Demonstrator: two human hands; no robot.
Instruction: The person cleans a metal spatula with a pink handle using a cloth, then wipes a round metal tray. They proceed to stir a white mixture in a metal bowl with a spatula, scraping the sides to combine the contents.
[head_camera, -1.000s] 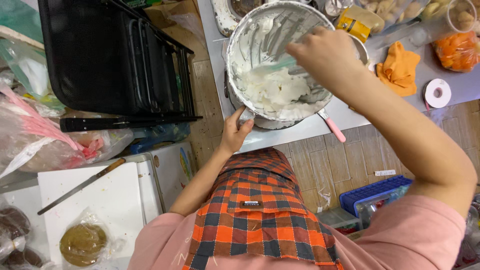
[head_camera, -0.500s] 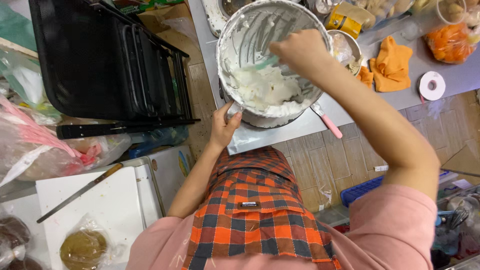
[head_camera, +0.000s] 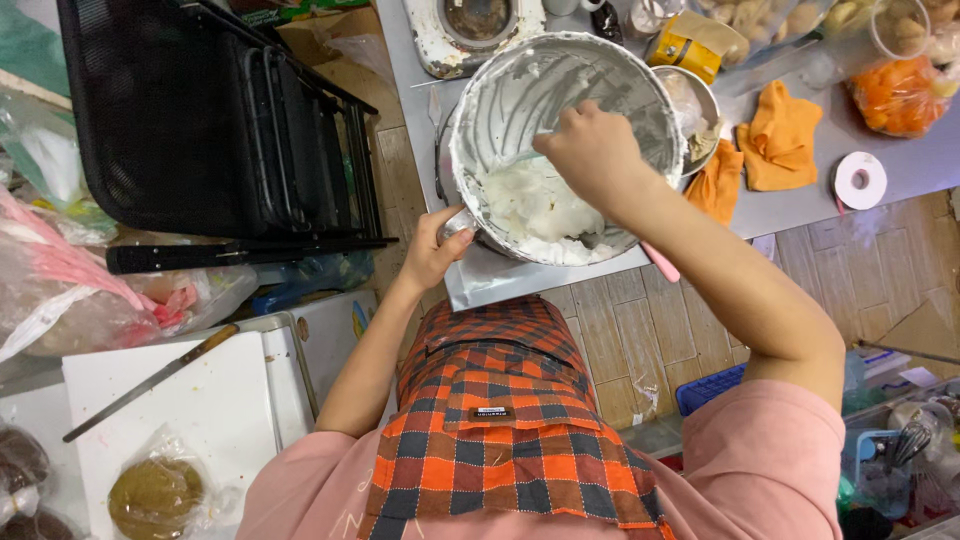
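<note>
Both hands work the metal mixing bowl (head_camera: 560, 100) on the grey counter (head_camera: 800, 200): the left hand (head_camera: 435, 250) pinches its near rim, while the right hand (head_camera: 590, 155), closed around a spatula (head_camera: 520, 160), hangs directly over the white cream (head_camera: 535, 205) inside.

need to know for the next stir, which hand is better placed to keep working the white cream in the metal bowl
Right. The right hand is inside the metal bowl over the white cream; the left hand grips the rim.
</note>
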